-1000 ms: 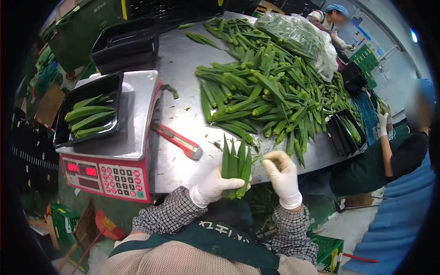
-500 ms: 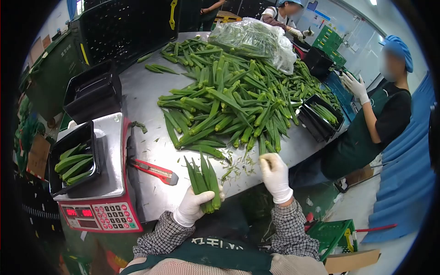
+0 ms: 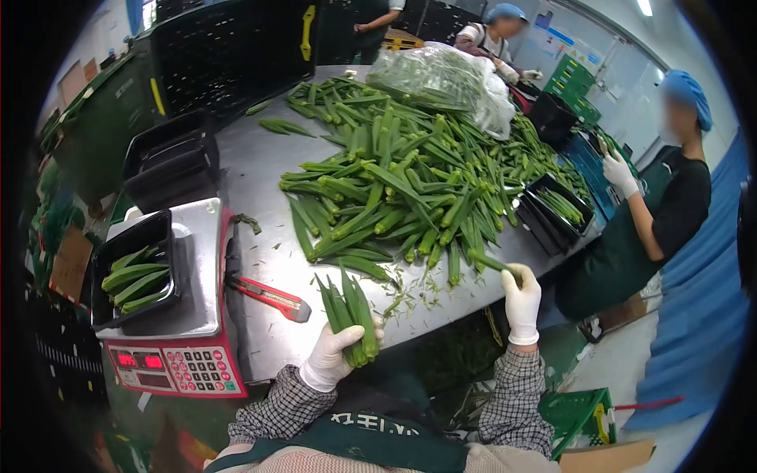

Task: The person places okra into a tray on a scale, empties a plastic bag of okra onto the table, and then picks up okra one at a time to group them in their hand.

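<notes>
My left hand [image 3: 337,353], in a white glove, is wrapped round a bunch of several green okra pods [image 3: 350,315], tips pointing away from me. In my right hand [image 3: 522,303], also gloved, one okra pod [image 3: 490,261] is pinched by its end at the near right edge of the pile. The large okra pile [image 3: 394,173] lies on the metal table [image 3: 264,189] beyond both hands. On the left, a black tray [image 3: 165,268] holding several okra sits on a red and silver scale [image 3: 206,315]. A red box cutter [image 3: 272,299] lies beside the scale.
Stacked black trays [image 3: 171,160] stand behind the scale. A clear plastic bag [image 3: 445,79] lies on the pile's far side. Another black tray with okra [image 3: 558,206] is at the right, near a co-worker [image 3: 670,181]. More people stand farther back. Green trimmings [image 3: 410,296] litter the near edge.
My right hand has moved right and now holds a pod drawn from the pile's edge. My left hand still grips its bunch. The co-worker's raised hand has shifted, and the view has turned slightly.
</notes>
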`<state>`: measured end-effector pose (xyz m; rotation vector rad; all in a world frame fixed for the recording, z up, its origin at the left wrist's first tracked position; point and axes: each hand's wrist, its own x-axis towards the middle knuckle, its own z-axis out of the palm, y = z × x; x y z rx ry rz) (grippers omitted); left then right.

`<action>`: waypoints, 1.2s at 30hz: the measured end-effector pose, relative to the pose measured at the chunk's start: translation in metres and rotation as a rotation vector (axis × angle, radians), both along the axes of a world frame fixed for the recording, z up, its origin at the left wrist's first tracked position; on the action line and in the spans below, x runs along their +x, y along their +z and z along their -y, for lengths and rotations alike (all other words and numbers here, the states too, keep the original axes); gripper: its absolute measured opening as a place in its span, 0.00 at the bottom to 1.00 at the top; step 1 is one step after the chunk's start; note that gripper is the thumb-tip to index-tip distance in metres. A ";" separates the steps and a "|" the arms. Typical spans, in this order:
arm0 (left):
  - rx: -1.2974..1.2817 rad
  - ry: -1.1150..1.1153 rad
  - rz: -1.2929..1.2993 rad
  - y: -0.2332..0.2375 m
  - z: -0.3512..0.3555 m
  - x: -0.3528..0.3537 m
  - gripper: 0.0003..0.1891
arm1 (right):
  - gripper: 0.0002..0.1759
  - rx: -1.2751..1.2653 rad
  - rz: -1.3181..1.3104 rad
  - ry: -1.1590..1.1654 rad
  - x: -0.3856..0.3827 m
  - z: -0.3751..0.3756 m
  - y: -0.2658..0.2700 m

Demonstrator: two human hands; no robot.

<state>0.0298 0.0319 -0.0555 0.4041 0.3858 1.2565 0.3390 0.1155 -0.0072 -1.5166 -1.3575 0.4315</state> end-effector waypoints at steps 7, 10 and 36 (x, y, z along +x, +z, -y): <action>0.027 0.001 0.044 -0.005 -0.001 0.001 0.19 | 0.13 -0.033 -0.458 0.295 -0.030 0.013 0.036; 0.027 -0.017 0.037 -0.004 0.000 -0.001 0.18 | 0.13 -0.059 -0.499 0.392 -0.035 0.017 0.039; 0.547 0.293 -0.658 0.109 0.093 -0.116 0.31 | 0.08 -0.012 -0.148 0.673 -0.090 0.030 -0.011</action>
